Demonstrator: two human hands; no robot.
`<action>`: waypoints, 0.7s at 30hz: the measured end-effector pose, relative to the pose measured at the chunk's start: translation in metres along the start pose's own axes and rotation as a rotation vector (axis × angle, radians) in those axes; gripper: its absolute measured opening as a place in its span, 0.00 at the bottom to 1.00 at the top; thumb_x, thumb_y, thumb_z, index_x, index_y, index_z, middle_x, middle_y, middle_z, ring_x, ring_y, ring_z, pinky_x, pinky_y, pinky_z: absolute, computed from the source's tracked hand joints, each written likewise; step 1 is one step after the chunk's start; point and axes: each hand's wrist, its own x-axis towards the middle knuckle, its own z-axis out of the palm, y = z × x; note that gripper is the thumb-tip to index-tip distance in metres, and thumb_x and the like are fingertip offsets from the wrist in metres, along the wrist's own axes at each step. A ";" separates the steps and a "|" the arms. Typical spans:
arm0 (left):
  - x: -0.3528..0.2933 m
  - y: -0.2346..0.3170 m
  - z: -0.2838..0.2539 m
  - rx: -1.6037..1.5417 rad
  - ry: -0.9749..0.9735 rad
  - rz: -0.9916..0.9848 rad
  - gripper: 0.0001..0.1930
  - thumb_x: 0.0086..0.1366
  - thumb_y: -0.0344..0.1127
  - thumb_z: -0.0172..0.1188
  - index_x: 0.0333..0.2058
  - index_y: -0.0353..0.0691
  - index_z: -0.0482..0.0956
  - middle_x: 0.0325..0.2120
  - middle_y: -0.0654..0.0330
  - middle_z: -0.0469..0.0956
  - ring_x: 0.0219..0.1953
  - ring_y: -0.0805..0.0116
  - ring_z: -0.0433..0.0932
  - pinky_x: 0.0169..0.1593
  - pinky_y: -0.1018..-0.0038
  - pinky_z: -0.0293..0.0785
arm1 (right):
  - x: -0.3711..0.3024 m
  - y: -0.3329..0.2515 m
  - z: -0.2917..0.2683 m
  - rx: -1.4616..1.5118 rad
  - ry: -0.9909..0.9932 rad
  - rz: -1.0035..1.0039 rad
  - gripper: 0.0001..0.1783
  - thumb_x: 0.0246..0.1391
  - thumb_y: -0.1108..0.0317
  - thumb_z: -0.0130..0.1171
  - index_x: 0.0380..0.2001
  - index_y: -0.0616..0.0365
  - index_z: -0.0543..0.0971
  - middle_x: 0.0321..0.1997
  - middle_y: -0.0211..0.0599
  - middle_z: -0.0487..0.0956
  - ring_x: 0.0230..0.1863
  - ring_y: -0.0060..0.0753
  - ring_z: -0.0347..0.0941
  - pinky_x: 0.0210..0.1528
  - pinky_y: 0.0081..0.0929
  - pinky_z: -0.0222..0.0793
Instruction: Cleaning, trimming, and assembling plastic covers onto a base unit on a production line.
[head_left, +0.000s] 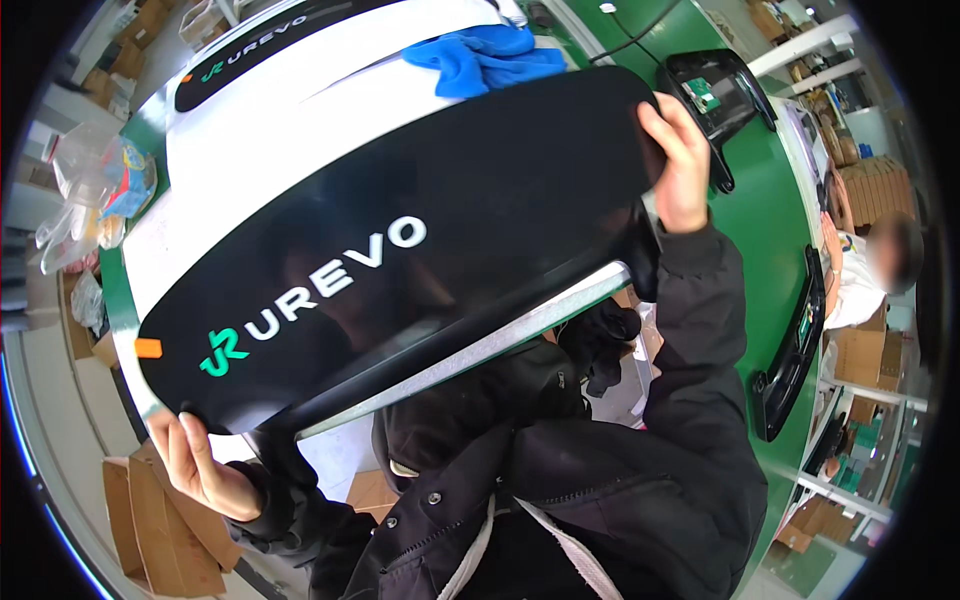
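Observation:
A long, glossy black panel (480, 190) with rounded ends, light lettering and a green mark spans the space in front of me, tilted with its right end farther away. At its lower left end my left hand (205, 470) grips the edge, thumb against the panel. My right hand (683, 165) is closed around the other end, its thumb on the front face; the fingers behind are partly hidden. An orange tab (148, 348) sticks on the panel's left end. Black bracket-like parts show under both ends.
Beyond the panel, a blue cloth (485, 62) and a similar black panel (290, 40) lie on a white-covered table. To the right, a green bench (745, 230) holds a black housing with a circuit board (703, 95) and a curved black part (790, 345). Another person (860, 270) is beyond it.

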 end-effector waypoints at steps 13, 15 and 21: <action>0.007 0.016 0.020 -0.084 0.014 -0.223 0.13 0.57 0.29 0.51 0.16 0.29 0.69 0.53 0.41 0.63 0.56 0.49 0.63 0.58 0.56 0.57 | -0.020 0.005 -0.029 0.127 0.024 0.368 0.15 0.59 0.66 0.50 0.43 0.67 0.74 0.46 0.35 0.75 0.47 0.24 0.69 0.52 0.22 0.61; 0.010 0.007 0.023 -0.107 0.020 -0.235 0.13 0.56 0.30 0.52 0.16 0.29 0.68 0.53 0.41 0.62 0.56 0.48 0.63 0.59 0.56 0.57 | -0.022 0.001 -0.028 0.085 0.045 0.350 0.18 0.60 0.64 0.47 0.46 0.67 0.71 0.49 0.36 0.73 0.50 0.26 0.68 0.54 0.23 0.60; 0.011 -0.002 0.021 -0.119 -0.003 -0.256 0.14 0.56 0.32 0.52 0.15 0.29 0.69 0.55 0.40 0.60 0.58 0.45 0.61 0.60 0.56 0.54 | -0.014 0.006 -0.030 0.044 0.064 0.332 0.19 0.60 0.65 0.47 0.51 0.65 0.69 0.52 0.36 0.72 0.53 0.26 0.67 0.57 0.22 0.58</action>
